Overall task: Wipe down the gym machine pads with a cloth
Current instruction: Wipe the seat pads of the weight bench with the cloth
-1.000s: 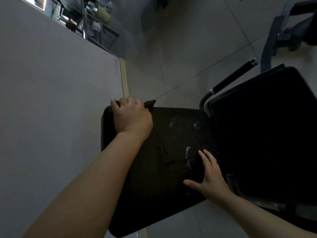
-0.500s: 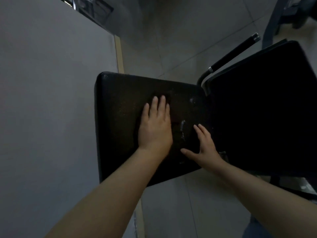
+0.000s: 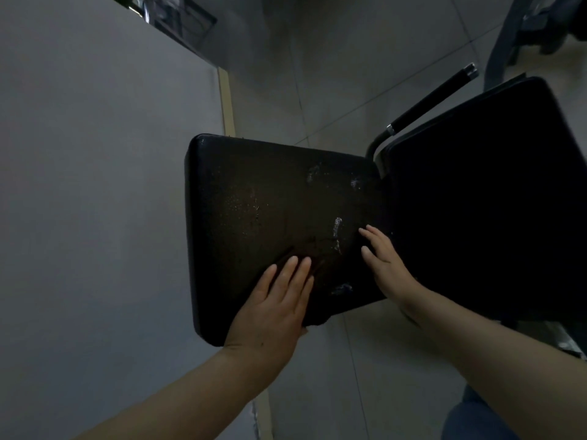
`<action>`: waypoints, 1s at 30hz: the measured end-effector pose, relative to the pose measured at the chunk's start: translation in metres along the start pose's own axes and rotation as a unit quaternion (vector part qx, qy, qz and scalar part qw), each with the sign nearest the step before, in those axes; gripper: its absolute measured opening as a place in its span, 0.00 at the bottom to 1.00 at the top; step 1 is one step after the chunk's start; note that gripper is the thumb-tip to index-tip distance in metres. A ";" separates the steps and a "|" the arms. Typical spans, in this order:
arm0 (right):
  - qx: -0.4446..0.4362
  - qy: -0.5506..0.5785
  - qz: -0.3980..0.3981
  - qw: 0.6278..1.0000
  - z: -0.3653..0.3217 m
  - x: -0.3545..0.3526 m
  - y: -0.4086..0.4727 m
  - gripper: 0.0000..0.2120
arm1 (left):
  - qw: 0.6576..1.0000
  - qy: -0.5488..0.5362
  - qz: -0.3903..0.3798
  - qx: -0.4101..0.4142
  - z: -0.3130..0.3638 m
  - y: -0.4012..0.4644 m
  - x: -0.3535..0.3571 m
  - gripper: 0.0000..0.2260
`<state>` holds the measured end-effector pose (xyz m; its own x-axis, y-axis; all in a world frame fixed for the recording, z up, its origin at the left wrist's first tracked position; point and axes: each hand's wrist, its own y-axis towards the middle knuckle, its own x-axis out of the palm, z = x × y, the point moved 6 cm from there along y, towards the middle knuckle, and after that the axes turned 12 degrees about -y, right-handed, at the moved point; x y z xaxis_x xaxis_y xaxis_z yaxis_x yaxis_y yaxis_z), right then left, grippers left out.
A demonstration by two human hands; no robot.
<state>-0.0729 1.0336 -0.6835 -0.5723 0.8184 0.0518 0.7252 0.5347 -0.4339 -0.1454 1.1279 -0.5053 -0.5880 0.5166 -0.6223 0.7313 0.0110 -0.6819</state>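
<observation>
The left hand [image 3: 273, 308] presses flat on a dark cloth [image 3: 320, 274] at the pad's [image 3: 254, 192] near edge; the right hand [image 3: 386, 265], fingers straight, steadies the pad beside it. Firm, overlapping strokes toward the wet streaks [image 3: 336, 227] would probably serve best.

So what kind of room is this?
Probably a gym. A black padded seat pad sits beside a second pad, with a grip handle sticking out and a tiled floor below.
</observation>
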 end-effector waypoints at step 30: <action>-0.212 -0.192 0.138 0.948 -0.108 0.090 -0.056 0.29 | 0.965 -0.091 0.236 -0.074 -0.135 0.065 -0.099 0.21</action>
<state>-0.1241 1.1004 -0.5575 -0.3768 0.8459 -0.3774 0.9098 0.4145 0.0207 0.0074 1.1933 -0.4363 -0.2191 0.3345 -0.9166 0.9659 -0.0587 -0.2524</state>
